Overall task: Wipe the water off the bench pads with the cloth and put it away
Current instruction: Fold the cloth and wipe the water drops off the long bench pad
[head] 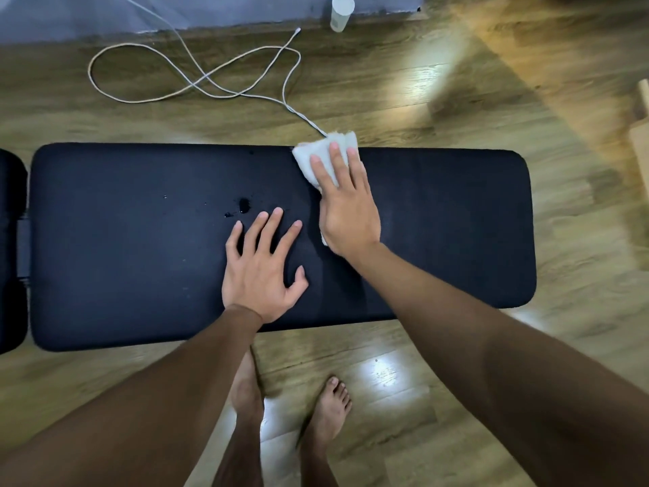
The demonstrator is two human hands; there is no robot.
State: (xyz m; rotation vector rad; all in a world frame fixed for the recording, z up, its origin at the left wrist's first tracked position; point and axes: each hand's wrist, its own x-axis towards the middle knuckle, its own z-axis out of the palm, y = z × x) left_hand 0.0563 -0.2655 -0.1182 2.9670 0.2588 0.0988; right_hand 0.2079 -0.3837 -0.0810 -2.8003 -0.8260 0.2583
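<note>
The right hand (347, 209) makes a flat grip: fingers stretched out and pressed on top of the white cloth (325, 154), pinning it to the far edge of the long black pad (456, 223) of the desk rather than curling round it. The left hand (261, 272) lies empty, fingers spread, flat on the pad just beside. A small puddle and droplets (243, 204) sit just beyond the left fingertips, unwiped. The wipe would go best with the palm kept flat, drawing the cloth leftwards across that puddle in overlapping passes, then checking the second pad (10, 240) at the left edge.
</note>
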